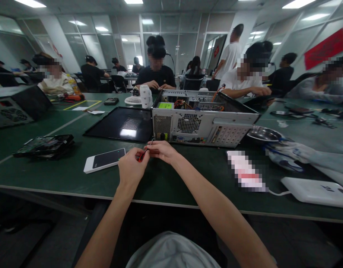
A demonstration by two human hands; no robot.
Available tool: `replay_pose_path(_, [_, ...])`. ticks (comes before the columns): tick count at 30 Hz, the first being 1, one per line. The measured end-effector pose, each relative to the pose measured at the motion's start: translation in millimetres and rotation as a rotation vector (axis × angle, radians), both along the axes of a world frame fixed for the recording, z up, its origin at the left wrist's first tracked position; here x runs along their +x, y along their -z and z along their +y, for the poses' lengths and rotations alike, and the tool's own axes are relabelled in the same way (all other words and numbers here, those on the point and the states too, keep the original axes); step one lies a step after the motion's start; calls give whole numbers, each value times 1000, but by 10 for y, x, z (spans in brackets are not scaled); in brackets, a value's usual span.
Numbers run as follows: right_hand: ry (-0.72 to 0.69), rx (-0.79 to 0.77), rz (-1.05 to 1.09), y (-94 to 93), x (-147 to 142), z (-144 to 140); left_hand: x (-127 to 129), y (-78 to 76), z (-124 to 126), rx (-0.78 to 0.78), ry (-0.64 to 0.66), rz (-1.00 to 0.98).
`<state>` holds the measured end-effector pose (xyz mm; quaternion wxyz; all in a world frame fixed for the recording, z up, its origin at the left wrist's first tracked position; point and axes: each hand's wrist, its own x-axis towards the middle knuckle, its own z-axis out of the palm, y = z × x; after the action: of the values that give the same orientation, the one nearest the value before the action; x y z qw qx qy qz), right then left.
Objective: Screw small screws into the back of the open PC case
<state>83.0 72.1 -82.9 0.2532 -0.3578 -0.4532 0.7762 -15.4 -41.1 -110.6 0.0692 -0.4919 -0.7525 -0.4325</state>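
Both my hands meet above the green table (182, 178), in front of an open computer case (205, 124). In my left hand (132, 165) is a small screwdriver (142, 153) with a red and black handle and a thin shaft slanting up toward the case. My right hand (162, 150) pinches near its shaft with the fingers together; whether a tiny part is also between the fingertips I cannot tell. The case lies with its rear panel toward me, cables and a green-yellow label showing inside. A white device with a dark screen (105, 160) lies just left of my left hand.
A black side panel (119, 124) lies left of the case, with drives (45, 146) farther left. To the right are a metal bowl (264, 134), gloves (288, 154), a pixelated phone (246, 171) and a cabled white power bank (316, 191). Other people sit across the table.
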Motion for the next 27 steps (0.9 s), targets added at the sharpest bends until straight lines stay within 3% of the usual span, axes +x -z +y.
replay_pose_path(6, [36,8,2,51,-48,-14,40,20,-21,-25,84,155])
replay_pose_path(15, [50,-2,6,56,-87,-3,18,14,27,-14,-4,152])
replay_pose_path(27, [53,-16,33,51,-60,-22,67,-4,-32,-45,-12,131])
